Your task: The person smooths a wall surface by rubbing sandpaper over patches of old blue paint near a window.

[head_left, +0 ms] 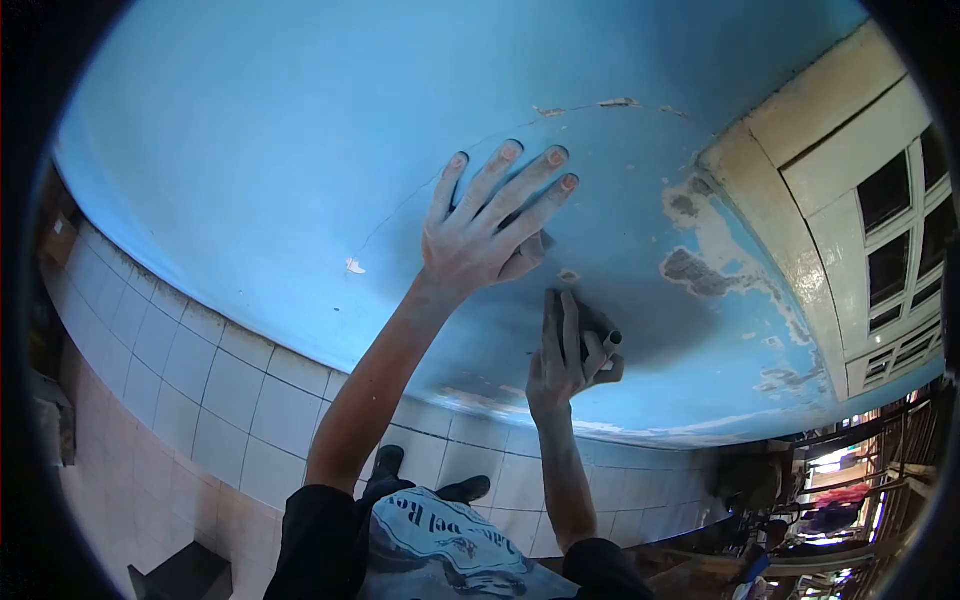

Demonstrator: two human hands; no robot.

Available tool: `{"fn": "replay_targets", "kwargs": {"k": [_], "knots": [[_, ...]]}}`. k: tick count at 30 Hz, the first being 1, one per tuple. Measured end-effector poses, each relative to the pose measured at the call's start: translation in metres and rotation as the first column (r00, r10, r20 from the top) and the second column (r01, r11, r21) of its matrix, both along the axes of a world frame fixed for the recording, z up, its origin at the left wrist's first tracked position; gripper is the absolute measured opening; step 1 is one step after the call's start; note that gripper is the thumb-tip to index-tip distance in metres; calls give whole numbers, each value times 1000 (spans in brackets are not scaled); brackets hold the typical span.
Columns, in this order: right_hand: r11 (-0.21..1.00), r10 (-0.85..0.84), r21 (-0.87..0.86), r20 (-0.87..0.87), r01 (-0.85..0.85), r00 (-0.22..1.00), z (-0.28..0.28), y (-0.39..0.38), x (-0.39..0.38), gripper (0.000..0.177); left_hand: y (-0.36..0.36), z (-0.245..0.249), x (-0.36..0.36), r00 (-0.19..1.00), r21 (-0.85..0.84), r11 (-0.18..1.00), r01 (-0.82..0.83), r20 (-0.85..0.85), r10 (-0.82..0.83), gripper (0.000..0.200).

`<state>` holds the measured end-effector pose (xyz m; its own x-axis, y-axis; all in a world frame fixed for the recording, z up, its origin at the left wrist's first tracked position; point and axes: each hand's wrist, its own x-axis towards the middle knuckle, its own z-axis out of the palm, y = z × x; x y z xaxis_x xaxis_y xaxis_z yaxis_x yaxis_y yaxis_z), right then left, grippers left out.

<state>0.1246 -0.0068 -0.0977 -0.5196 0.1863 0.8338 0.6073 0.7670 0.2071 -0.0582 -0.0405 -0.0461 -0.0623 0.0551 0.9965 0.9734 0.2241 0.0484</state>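
Observation:
My left hand [485, 220] lies on a blue painted wall [270, 150] with its fingers spread, pale with dust. A thin crack runs by its fingertips, with chipped paint [618, 103] above them. Lower and to the right, my right hand [568, 360] is closed round a tool with a short round-ended handle [613, 340]. My fingers and shadow hide the tool's working end, so its kind cannot be made out. This hand is close against the wall, just below a small chipped spot [569, 276].
Peeled grey and white patches [700, 270] mark the wall toward a cream window frame [800, 150] at right. Below are white tiles [225, 410] and my dark shoes [465, 489]. A dark object [185, 575] stands at lower left; clutter fills the lower right.

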Motion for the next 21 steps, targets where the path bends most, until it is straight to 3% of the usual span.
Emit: {"fn": "replay_targets", "kwargs": {"k": [4, 7, 10, 18, 21], "knots": [[1000, -10, -18, -3, 10, 1000, -14, 10, -4, 41, 1, 1, -1, 1000, 3, 1000, -9, 0, 9, 56], [1000, 4, -12, -103, -6, 995, -12, 13, -4, 39, 1, 3, -4, 1000, 15, 1000, -17, -7, 18, 55], [997, -80, 5, -76, 81, 994, 7, 10, -8, 39, 0, 2, 0, 1000, 9, 1000, 3, 2, -3, 54], [999, 35, -5, -131, -36, 991, 3, 11, -15, 47, -3, 5, 3, 1000, 1, 1000, 4, 12, -4, 52], [999, 6, -49, -70, -10, 998, -1, 12, -4, 47, -4, 7, 1, 1000, 3, 1000, 7, 1, -7, 48]]}}
